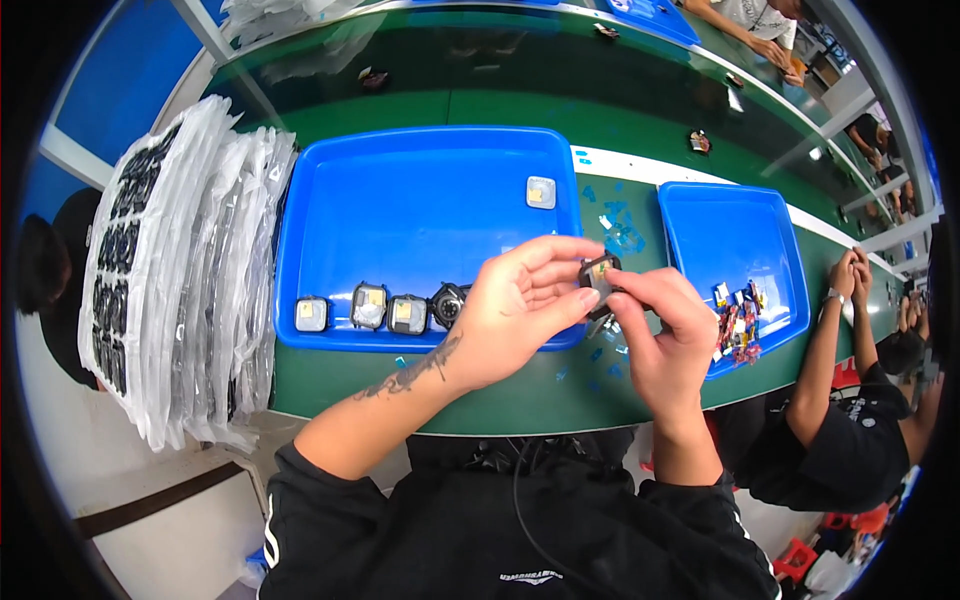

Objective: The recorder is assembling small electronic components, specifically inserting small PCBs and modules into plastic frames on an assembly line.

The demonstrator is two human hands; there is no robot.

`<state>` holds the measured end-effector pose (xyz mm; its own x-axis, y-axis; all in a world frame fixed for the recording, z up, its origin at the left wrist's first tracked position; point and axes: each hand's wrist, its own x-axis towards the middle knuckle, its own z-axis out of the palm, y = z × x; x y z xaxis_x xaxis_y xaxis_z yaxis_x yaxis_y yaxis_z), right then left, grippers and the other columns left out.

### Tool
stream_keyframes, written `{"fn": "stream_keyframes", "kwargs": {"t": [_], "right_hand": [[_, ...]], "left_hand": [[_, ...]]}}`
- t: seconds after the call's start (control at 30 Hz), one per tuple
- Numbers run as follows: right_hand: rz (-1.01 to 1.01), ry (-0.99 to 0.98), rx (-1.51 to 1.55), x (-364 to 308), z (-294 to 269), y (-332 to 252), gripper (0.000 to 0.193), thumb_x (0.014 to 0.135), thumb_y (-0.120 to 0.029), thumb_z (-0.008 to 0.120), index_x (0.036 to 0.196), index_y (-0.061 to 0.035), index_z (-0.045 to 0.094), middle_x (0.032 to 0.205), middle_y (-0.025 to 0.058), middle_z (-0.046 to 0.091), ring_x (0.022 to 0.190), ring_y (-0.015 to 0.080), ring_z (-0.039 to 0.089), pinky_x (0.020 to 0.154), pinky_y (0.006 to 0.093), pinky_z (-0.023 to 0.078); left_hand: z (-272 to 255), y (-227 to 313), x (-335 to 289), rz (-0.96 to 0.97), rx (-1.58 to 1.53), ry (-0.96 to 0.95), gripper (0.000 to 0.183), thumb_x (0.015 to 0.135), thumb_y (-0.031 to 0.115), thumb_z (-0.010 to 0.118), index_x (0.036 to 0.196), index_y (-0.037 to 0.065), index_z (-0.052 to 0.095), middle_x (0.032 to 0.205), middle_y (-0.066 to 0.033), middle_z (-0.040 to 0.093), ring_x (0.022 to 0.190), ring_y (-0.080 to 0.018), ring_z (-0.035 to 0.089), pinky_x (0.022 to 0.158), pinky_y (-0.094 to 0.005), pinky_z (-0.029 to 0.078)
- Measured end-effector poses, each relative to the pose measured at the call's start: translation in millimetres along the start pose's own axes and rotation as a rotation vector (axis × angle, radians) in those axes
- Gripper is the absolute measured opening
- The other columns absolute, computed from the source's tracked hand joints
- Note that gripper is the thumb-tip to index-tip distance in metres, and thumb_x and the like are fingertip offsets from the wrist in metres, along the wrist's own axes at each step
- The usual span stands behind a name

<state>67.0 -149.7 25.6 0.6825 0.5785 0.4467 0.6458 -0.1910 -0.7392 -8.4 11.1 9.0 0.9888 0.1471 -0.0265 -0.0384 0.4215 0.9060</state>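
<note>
My left hand (505, 305) holds a small dark square watch case (601, 272) between thumb and fingers, above the gap between two blue trays. Its open inside shows a green and pale part. My right hand (662, 335) is closed, thumb and forefinger pinched against the near right side of the case; anything small between those fingertips is hidden. Along the near side of the large blue tray (420, 215) lie several similar watch cases (408, 314), some partly behind my left hand. One more pale-backed watch case (541, 192) rests at that tray's far right.
A smaller blue tray (735, 225) at the right holds a pile of small colourful parts (738, 328). Blue film scraps (622, 228) litter the green bench. Plastic-wrapped trays of black parts (180, 280) stack up at left. A conveyor (480, 95) runs beyond; co-workers sit at right.
</note>
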Motion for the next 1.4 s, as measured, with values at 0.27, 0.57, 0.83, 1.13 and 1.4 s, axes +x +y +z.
{"fn": "stream_keyframes", "kwargs": {"t": [0.27, 0.57, 0.83, 1.13, 1.4], "right_hand": [[0.074, -0.008, 0.108, 1, -2, -6, 0.025, 0.079, 0.006, 0.069, 0.103, -0.0005, 0.070, 0.083, 0.0085, 0.064, 0.071, 0.0139, 0.060, 0.061, 0.0256, 0.047], [0.075, 0.052, 0.023, 2, 1, -9, 0.011, 0.076, 0.004, 0.073, 0.083, -0.0012, 0.067, 0.074, 0.0060, 0.066, 0.055, 0.0102, 0.054, 0.051, 0.0237, 0.042], [0.080, 0.036, 0.081, 5, -2, -7, 0.011, 0.076, 0.006, 0.072, 0.084, 0.0004, 0.067, 0.074, 0.0073, 0.065, 0.057, 0.0102, 0.055, 0.052, 0.0235, 0.043], [0.078, 0.018, 0.054, 7, -2, -6, 0.010, 0.076, 0.005, 0.072, 0.082, 0.0001, 0.066, 0.072, 0.0067, 0.064, 0.054, 0.0106, 0.053, 0.050, 0.0243, 0.041], [0.032, -0.046, -0.093, 9, -11, -10, 0.012, 0.071, 0.001, 0.073, 0.074, -0.0049, 0.063, 0.066, 0.0031, 0.059, 0.051, 0.0174, 0.047, 0.060, 0.0308, 0.041]], "left_hand": [[-1, -8, 0, -0.015, -0.112, -0.031, 0.045, 0.090, 0.000, 0.060, 0.133, -0.006, 0.050, 0.122, -0.0137, 0.060, 0.109, -0.0156, 0.059, 0.097, -0.0290, 0.048], [4, -15, -1, 0.033, -0.136, -0.106, 0.045, 0.095, 0.002, 0.053, 0.138, -0.005, 0.043, 0.123, -0.0144, 0.060, 0.111, -0.0166, 0.058, 0.096, -0.0305, 0.049], [2, -17, 0, 0.043, -0.090, -0.138, 0.044, 0.096, 0.001, 0.051, 0.139, -0.006, 0.041, 0.127, -0.0147, 0.057, 0.115, -0.0185, 0.057, 0.098, -0.0334, 0.049], [2, -18, -3, 0.030, -0.042, -0.108, 0.045, 0.096, 0.001, 0.052, 0.139, -0.006, 0.041, 0.129, -0.0155, 0.056, 0.117, -0.0192, 0.055, 0.101, -0.0346, 0.047], [4, -23, -6, 0.083, 0.003, -0.147, 0.044, 0.097, 0.001, 0.050, 0.139, -0.006, 0.041, 0.138, -0.0141, 0.050, 0.125, -0.0154, 0.048, 0.104, -0.0291, 0.040]]}}
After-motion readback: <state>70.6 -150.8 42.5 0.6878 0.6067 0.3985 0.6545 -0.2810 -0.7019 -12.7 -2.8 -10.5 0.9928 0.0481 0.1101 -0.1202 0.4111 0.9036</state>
